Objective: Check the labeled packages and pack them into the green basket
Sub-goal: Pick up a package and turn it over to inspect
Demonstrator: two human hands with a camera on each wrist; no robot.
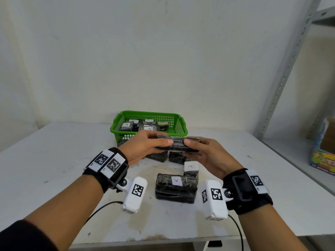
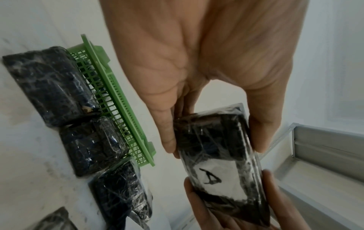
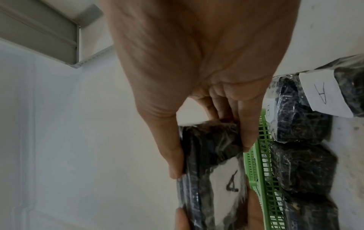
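Item in hand: one black film-wrapped package (image 1: 178, 144), held level above the surface (image 1: 54, 160), just in front of the green basket (image 1: 116, 122). We grip it at both ends: left hand (image 1: 143, 145) on its left end, right hand (image 1: 208, 154) on its right end, thumbs meeting on the near edge, the other fingers (image 2: 167, 129) curled underneath. Both hands are closed round this one package and carry nothing else. The wrist views show its white label facing down, marked with what reads as an "A".

Basket contents: several wrapped packages with "A" labels facing up, plus one greenish item at the right whose marking we cannot read.

Loose stock on the surface: a row of dark packages (image 2: 47, 84) against the basket's near wall; nearer to us a two-high stack (image 1: 175, 189) with an "A" label, and one further labelled package (image 1: 191, 169) touching it.

Risks noted, in our judgement:
- The film looks slick, so the package may slip from an end-only grip when one hand lets go.
- With the label underneath, a hasty check could misread the letter.
- Lowering it short of the rim would knock the row beside the basket.
- The filled left part of the basket may leave it tilted on its neighbours.
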